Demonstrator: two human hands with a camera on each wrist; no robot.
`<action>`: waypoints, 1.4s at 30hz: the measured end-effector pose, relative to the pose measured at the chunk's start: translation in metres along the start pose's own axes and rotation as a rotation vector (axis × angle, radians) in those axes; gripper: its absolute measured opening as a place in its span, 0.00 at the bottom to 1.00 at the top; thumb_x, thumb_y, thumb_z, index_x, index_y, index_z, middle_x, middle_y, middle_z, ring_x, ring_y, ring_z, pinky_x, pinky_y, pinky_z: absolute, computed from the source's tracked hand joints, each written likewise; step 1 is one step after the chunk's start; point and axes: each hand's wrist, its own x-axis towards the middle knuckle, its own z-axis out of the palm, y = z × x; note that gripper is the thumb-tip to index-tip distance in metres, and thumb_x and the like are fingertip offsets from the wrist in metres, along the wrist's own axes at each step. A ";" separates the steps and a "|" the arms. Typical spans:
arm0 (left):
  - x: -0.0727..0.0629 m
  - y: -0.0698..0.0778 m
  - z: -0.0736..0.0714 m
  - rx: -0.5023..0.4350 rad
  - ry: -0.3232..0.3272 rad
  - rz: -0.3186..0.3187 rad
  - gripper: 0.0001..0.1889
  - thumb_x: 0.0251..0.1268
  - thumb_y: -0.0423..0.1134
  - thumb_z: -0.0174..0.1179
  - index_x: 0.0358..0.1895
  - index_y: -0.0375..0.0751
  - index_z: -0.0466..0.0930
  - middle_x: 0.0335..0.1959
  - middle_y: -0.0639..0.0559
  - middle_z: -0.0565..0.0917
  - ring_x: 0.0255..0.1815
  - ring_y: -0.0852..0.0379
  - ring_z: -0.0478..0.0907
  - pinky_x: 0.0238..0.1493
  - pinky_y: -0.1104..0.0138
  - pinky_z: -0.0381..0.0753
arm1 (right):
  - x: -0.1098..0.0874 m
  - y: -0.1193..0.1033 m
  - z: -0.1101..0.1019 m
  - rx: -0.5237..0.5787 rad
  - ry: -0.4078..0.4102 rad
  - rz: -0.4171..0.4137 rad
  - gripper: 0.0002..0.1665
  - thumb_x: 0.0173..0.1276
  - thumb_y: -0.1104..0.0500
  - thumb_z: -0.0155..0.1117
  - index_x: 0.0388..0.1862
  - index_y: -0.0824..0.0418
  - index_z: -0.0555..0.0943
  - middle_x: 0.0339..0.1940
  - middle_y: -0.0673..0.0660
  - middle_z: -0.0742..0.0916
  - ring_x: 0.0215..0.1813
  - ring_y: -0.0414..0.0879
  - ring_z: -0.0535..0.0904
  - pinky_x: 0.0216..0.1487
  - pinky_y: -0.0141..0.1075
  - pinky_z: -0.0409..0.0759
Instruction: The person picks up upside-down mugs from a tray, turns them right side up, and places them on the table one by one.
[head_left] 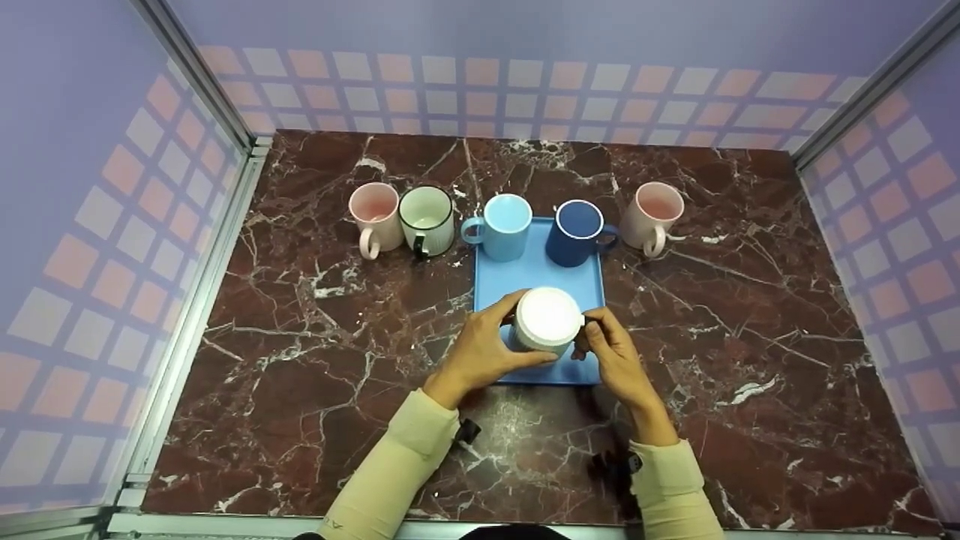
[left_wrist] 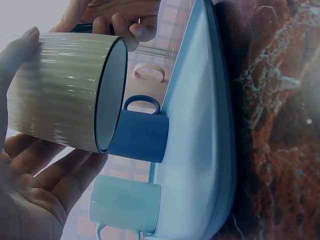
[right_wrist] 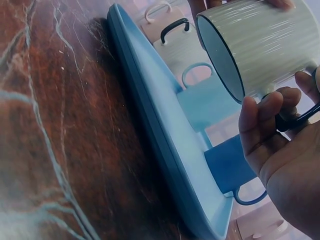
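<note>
A pale green ribbed mug with a dark rim and dark handle is held upside down above the front part of a blue tray. Its white base faces up in the head view. My left hand grips the mug's body from the left, thumb on the near side. From the right, my right hand pinches the handle. Both wrist views show the mug's open rim pointing toward the tray, with a gap between them. Behind it on the tray stand a light blue mug and a dark blue mug.
Left of the tray, a pink mug and another pale green mug stand side by side. A second pink mug is right of the tray. Walls with a tile pattern enclose the dark red marbled tabletop.
</note>
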 end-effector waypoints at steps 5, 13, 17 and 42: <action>0.000 0.001 0.001 0.045 -0.015 -0.014 0.51 0.48 0.60 0.81 0.75 0.45 0.68 0.69 0.50 0.78 0.66 0.55 0.79 0.64 0.65 0.81 | 0.001 0.002 0.001 0.008 0.024 -0.017 0.19 0.86 0.58 0.43 0.50 0.77 0.70 0.25 0.69 0.71 0.27 0.50 0.74 0.31 0.37 0.80; 0.000 0.001 -0.003 0.122 -0.087 -0.026 0.59 0.46 0.64 0.80 0.80 0.50 0.58 0.74 0.49 0.72 0.72 0.53 0.73 0.71 0.59 0.76 | 0.004 0.002 0.001 0.046 0.058 -0.031 0.17 0.86 0.56 0.44 0.50 0.69 0.75 0.23 0.67 0.69 0.25 0.50 0.70 0.29 0.33 0.77; -0.001 0.000 -0.007 0.187 -0.131 0.006 0.68 0.39 0.63 0.83 0.84 0.53 0.50 0.78 0.49 0.68 0.77 0.49 0.69 0.77 0.53 0.69 | 0.005 0.000 0.001 0.068 0.070 -0.035 0.17 0.86 0.55 0.44 0.50 0.69 0.74 0.22 0.66 0.65 0.23 0.51 0.66 0.28 0.33 0.76; 0.000 -0.011 -0.009 0.452 -0.053 0.275 0.65 0.39 0.29 0.82 0.82 0.52 0.49 0.81 0.49 0.63 0.75 0.47 0.70 0.77 0.58 0.69 | 0.007 -0.009 0.007 0.060 0.119 0.097 0.17 0.87 0.52 0.43 0.47 0.62 0.76 0.16 0.56 0.65 0.14 0.52 0.60 0.19 0.33 0.75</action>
